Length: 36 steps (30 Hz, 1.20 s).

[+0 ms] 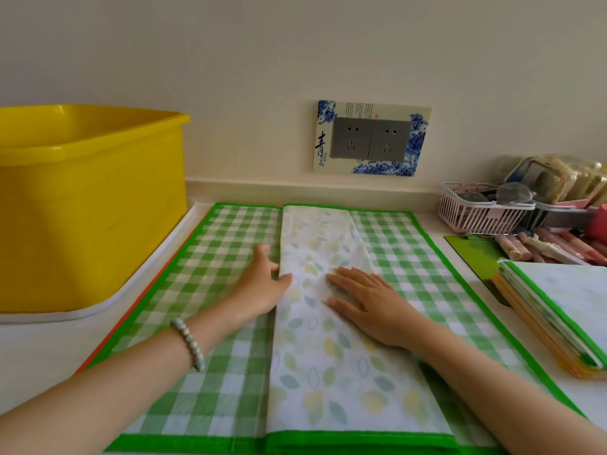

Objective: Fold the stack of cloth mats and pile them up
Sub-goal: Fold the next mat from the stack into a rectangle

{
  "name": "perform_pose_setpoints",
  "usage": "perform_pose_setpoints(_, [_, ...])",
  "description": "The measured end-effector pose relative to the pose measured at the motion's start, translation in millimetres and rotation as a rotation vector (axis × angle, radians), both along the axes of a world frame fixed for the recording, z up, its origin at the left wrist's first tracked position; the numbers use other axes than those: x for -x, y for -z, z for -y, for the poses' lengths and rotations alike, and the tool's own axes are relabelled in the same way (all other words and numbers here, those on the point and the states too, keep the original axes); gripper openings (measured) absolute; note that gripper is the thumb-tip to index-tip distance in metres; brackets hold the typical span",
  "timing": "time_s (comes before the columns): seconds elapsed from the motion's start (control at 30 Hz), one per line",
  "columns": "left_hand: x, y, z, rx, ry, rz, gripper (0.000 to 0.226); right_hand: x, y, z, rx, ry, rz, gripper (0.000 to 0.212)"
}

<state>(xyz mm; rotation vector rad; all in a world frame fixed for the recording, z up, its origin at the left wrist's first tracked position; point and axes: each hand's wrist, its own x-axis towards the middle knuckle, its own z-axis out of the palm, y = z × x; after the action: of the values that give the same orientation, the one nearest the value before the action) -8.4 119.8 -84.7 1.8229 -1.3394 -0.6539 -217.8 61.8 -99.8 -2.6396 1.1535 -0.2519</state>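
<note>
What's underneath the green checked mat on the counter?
Only a thin orange edge shows along the left side of the green checked mat, probably another mat beneath. The rest is hidden by the mat, its leaf-print flap, the left hand and the right hand.

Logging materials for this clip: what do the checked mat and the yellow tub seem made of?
Checked mat: woven cloth, matte, possibly cotton; visible weave, a soft folded panel, green binding along the edge. Yellow tub: moulded plastic, smooth and slightly glossy; light highlights along its rim.
</note>
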Motion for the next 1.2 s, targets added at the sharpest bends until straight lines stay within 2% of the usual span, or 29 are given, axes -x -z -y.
perform_pose_setpoints(0.03, [-6.0, -0.1, -6.2, 0.041, 0.055, 0.156, 0.067, -0.6, 0.0, 1.0, 0.004, -0.001, 0.004, 0.061])
perform_pose_setpoints(0.1, [-13.1, -1.0, -20.7, 0.116, 0.203, 0.378, 0.059, -0.1, -0.5, 0.6, 0.004, -0.001, 0.013, 0.061])
perform_pose_setpoints(0.17, [-16.8, -2.3, -35.3, 0.132, 0.371, 0.463, 0.043, 0.6, -2.2, -0.4, -0.004, -0.004, 0.032, 0.058])
perform_pose_setpoints(0.23, [-18.7, -3.3, -48.4, 0.104, 0.474, 0.543, 0.04, 2.7, -5.8, -1.7, -0.031, -0.018, 0.063, 0.052])
perform_pose_setpoints(0.37, [-21.7, -5.9, -66.5, -0.048, 0.552, 0.599, 0.07, 17.9, -16.8, -6.5, -0.111, -0.046, 0.176, 0.041])
perform_pose_setpoints(0.43, [-22.9, -7.8, -73.8, -0.137, 0.592, 0.649, 0.091, 31.9, -21.0, -11.5, -0.066, -0.069, 0.201, 0.038])
perform_pose_setpoints(0.53, [-22.9, -10.3, -82.5, -0.278, 0.672, 0.764, 0.12, 60.0, -24.7, -17.8, 0.116, -0.133, 0.102, 0.044])
perform_pose_setpoints(0.6, [-20.5, -11.8, -85.4, -0.356, 0.714, 0.837, 0.127, 78.1, -26.9, -22.8, 0.231, -0.183, -0.023, 0.05])
perform_pose_setpoints(0.73, [-15.7, -17.6, -87.1, -0.452, 0.759, 0.851, 0.13, 95.0, -33.7, -32.4, 0.569, -0.346, -0.144, 0.059])
perform_pose_setpoints(0.83, [-14.1, -19.6, -88.1, -0.498, 0.785, 0.845, 0.132, 96.1, -37.0, -30.9, 0.694, -0.487, -0.199, 0.064])
perform_pose_setpoints(1.07, [-14.8, -20.0, -88.1, -0.503, 0.817, 0.807, 0.131, 76.6, -33.6, -26.4, 0.671, -0.614, -0.096, 0.055])
perform_pose_setpoints(1.2, [-27.3, -19.4, -91.1, -0.438, 0.785, 0.612, 0.115, 72.8, -26.1, -26.0, 0.542, -0.541, -0.023, 0.049])
